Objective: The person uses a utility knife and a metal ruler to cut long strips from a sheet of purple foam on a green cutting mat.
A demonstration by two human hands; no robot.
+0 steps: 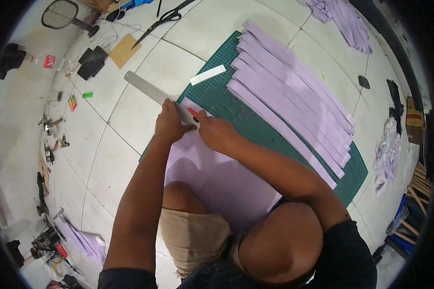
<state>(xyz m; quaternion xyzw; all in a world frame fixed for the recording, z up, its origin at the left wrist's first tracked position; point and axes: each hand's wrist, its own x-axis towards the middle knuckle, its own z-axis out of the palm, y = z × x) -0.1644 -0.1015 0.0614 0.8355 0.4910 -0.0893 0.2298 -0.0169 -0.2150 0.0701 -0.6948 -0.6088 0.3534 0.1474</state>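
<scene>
A long metal ruler [145, 86] lies slantwise over the near-left part of the green cutting mat [255, 118], its far end sticking out over the tiles. My left hand [171, 124] presses it down, fingertips on the ruler and thumb spread toward the right. Beneath is a wide sheet of lilac fabric [217, 173], which reaches back to my knees. Closed around a red utility knife [193, 113], my right hand [218, 134] rests beside the ruler's edge; the blade tip is too small to make out. Several cut lilac strips [291, 91] lie side by side on the mat's right half.
A white narrow box [208, 75] lies on the mat's far-left edge. Black scissors [161, 23] lie on the tiles beyond, near a tan card [125, 51]. More lilac strips [340, 21] are heaped at the far right. Small tools and a green lighter [88, 95] line the left wall.
</scene>
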